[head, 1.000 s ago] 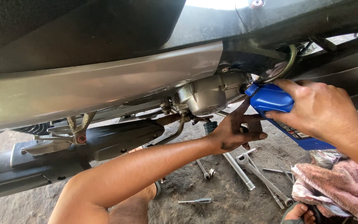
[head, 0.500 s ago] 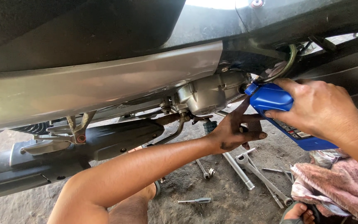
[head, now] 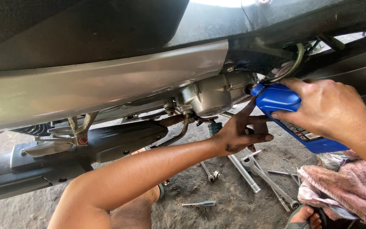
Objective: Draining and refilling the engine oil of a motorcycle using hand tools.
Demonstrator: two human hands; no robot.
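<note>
The blue bottle (head: pixel 282 101) looks like smooth, slightly glossy plastic, with a paper-like label on its side. The engine casing (head: pixel 210 95) beside its neck is dull cast metal, greyed with grime. Above it the body panel (head: pixel 106 85) is silver with a satin sheen, and the darker panels near it shine more. The exhaust cover (head: pixel 106 140) is matt black. The spanners (head: pixel 267 176) on the floor (head: pixel 234 203) are bare bright steel; the floor itself is rough, dusty concrete. The pink rag (head: pixel 348 191) is soft worn cloth. The left hand (head: pixel 240 133) is smudged with dark grease.
</note>
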